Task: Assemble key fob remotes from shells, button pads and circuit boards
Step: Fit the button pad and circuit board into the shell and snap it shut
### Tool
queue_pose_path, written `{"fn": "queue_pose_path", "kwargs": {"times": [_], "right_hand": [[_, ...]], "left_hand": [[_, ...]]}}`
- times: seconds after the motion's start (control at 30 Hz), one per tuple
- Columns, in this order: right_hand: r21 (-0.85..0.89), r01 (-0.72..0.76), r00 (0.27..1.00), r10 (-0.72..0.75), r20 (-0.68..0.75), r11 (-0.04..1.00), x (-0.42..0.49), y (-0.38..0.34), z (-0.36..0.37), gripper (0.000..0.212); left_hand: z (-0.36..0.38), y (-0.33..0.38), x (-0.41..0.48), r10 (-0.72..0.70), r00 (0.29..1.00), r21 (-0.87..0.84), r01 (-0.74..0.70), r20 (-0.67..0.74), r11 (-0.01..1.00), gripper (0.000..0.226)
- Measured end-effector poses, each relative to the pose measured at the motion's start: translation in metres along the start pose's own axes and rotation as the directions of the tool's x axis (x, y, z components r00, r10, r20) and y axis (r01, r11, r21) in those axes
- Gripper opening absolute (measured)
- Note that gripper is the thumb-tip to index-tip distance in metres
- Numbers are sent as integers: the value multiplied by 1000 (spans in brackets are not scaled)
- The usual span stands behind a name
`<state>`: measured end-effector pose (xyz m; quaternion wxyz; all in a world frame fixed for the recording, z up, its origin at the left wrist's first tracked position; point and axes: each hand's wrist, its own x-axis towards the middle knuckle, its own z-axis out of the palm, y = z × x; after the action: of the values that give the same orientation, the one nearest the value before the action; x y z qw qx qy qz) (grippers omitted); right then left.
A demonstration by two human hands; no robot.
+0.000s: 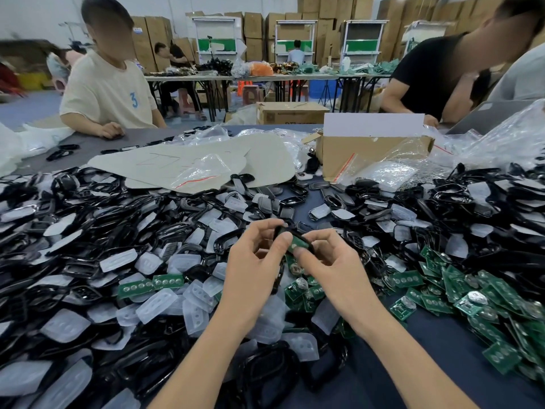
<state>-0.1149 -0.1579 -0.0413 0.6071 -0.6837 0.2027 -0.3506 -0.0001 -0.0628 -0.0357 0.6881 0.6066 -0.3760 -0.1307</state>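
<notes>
Both hands meet above the middle of the table on one black key fob shell (282,230) with a green circuit board (298,245) lying in it. My left hand (256,255) grips the shell's left end, thumb on the board. My right hand (327,258) pinches the shell's right end, thumb pressing the board. Heaps of black shells (97,240) and translucent white button pads (160,309) cover the left and centre. Loose green circuit boards (472,293) with coin cells lie at the right.
An open cardboard box (374,154) with clear bags stands beyond the piles, beside flat grey sheets (191,160). One person in a cream shirt (106,84) sits across at the left, another in black (436,69) at the right. Bare blue tabletop (436,349) shows near my right forearm.
</notes>
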Motion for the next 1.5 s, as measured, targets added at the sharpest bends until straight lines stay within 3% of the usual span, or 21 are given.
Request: {"fn": "queue_pose_path", "kwargs": {"times": [0.23, 0.37, 0.5, 0.67, 0.77, 1.0, 1.13, 1.33, 1.5], "right_hand": [[-41, 34, 995, -30, 97, 999, -3, -14, 32, 23], [11, 24, 988, -26, 152, 1000, 2, -29, 83, 12], [97, -68, 988, 53, 145, 993, 16, -45, 150, 16], [342, -268, 950, 188, 250, 901, 25, -73, 235, 12], [387, -299, 938, 196, 285, 872, 26, -81, 267, 12], [471, -361, 926, 250, 282, 805, 22, -84, 304, 8], [504, -342, 936, 238, 261, 793, 25, -83, 310, 15], [474, -313, 945, 219, 244, 823, 37, -84, 318, 13], [305, -120, 975, 54, 215, 945, 51, -87, 326, 16]], "left_hand": [[-30, 21, -6, 55, 998, 86, -58, 29, 995, 16], [-83, 41, 3, 51, 997, 194, -61, 57, 979, 14], [-157, 60, 13, 75, 997, 324, -76, 17, 943, 9], [-266, 70, 9, 51, 991, 578, 28, -120, 816, 10], [-326, 69, 7, 23, 964, 638, 157, -264, 754, 14], [-439, 46, 16, -128, 812, 674, 550, -569, 493, 31], [-463, 34, 20, -133, 787, 698, 600, -603, 391, 35], [-487, 27, 32, -142, 806, 758, 589, -575, 281, 36], [-501, 30, 40, -159, 812, 786, 583, -561, 204, 29]]}}
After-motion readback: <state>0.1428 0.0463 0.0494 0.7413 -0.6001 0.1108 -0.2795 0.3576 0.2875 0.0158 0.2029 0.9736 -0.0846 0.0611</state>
